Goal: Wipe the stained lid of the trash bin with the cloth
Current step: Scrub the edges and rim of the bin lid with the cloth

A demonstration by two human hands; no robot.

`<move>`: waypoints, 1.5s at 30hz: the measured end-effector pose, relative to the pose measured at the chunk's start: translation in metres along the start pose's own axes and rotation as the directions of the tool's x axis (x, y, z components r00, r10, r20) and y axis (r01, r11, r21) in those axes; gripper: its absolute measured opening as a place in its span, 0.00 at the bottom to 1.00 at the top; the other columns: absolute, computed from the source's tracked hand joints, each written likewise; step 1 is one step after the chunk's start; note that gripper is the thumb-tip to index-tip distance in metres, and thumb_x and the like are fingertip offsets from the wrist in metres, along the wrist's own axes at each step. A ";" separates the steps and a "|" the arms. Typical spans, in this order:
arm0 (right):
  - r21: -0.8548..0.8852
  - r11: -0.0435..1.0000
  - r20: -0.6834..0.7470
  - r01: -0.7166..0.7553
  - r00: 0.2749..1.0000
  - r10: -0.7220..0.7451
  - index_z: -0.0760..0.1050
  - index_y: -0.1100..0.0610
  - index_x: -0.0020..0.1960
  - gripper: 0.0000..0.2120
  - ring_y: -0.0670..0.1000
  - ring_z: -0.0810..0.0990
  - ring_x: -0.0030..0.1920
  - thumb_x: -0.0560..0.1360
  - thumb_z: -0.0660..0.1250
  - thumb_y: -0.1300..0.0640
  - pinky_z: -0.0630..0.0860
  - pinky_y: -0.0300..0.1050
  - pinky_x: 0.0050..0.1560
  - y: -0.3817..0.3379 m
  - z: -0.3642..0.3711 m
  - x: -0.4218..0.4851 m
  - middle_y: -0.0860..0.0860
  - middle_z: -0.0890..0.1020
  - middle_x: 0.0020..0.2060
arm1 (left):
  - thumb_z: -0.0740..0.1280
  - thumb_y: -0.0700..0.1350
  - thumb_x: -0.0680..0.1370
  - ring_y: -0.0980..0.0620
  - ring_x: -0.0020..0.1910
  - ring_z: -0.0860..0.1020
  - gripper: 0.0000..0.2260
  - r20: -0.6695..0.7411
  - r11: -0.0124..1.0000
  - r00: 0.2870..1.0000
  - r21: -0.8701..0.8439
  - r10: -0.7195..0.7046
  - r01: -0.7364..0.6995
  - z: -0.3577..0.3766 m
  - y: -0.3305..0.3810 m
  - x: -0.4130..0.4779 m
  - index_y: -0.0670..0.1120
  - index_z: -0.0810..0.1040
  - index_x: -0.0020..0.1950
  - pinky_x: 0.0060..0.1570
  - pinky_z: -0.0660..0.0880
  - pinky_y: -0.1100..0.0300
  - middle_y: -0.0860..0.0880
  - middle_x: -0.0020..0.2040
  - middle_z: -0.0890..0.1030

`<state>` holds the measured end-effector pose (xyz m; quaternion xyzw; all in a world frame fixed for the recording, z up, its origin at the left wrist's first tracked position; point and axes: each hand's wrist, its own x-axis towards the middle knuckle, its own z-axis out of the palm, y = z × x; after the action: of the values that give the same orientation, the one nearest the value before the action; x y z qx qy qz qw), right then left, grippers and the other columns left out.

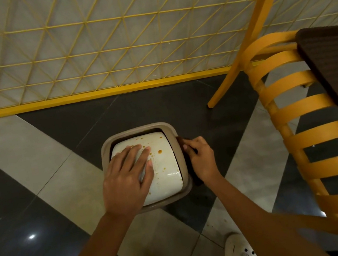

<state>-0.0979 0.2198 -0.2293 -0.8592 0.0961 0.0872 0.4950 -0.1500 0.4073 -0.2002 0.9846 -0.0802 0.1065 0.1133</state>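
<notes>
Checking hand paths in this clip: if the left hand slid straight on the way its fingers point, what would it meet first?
The left hand lies flat on the white lid, fingers pointing up and right. It would first cross the orange-brown stains, then probably the bin's tan rim; depth is unclear.

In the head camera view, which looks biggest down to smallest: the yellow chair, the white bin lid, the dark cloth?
1. Yellow chair, though it is nearer the camera.
2. White bin lid.
3. Dark cloth, mostly hidden by the right hand.

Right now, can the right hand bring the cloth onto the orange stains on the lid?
Probably yes. The right hand grips the cloth at the bin's rim beside the lid; most stains lie uncovered, though the left hand covers a few.
</notes>
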 end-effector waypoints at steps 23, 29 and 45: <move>-0.258 0.949 0.238 0.180 0.964 -0.118 0.76 0.61 0.59 0.13 0.53 0.72 0.53 0.77 0.58 0.65 0.64 0.31 0.52 -0.041 -0.002 0.067 0.58 0.74 0.52 | 0.54 0.54 0.79 0.46 0.60 0.75 0.20 0.007 1.000 1.000 -0.021 -0.013 0.013 -0.001 0.001 0.002 0.46 0.76 0.63 0.62 0.67 0.54 0.46 0.60 0.79; -0.278 0.914 0.296 0.297 0.931 -0.212 0.76 0.57 0.60 0.14 0.55 0.72 0.53 0.77 0.58 0.64 0.69 0.43 0.55 -0.040 -0.013 0.055 0.53 0.71 0.46 | 0.54 0.53 0.79 0.46 0.60 0.75 0.19 -0.007 1.000 1.000 -0.007 -0.005 0.005 -0.001 0.001 0.001 0.46 0.75 0.63 0.62 0.67 0.54 0.46 0.60 0.79; -0.253 0.917 0.254 0.309 0.936 -0.245 0.77 0.56 0.59 0.15 0.52 0.72 0.58 0.77 0.58 0.65 0.66 0.40 0.61 -0.043 -0.024 0.023 0.54 0.77 0.58 | 0.54 0.54 0.78 0.45 0.60 0.75 0.20 -0.002 1.000 1.000 -0.025 0.003 -0.003 0.002 -0.001 -0.001 0.46 0.75 0.64 0.60 0.72 0.49 0.45 0.60 0.79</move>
<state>-0.0638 0.2186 -0.1875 -0.9122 -0.0955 0.1220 0.3792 -0.1505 0.4078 -0.2021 0.9829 -0.0827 0.1066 0.1257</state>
